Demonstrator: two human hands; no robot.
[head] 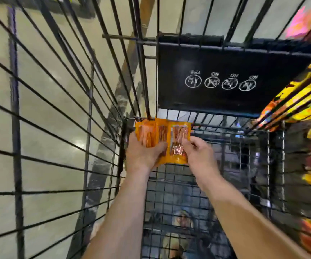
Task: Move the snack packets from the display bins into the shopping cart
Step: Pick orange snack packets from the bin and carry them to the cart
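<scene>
While the black wire shopping cart [171, 186] walls close in on both sides, open room lies over its mesh floor, below the black plastic seat flap [225, 75]. The orange foil snack packets [162, 139] hang fanned above that floor. The left hand [141, 156] wraps its fingers round the bunch, and the right hand [199, 154] pinches the rightmost packet's edge.

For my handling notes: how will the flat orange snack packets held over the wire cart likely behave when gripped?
Probably light: the left hand fans several flat orange snack packets. Likely thin and bendy; the right hand pinches one by its edge. Shiny film may slip.
</scene>
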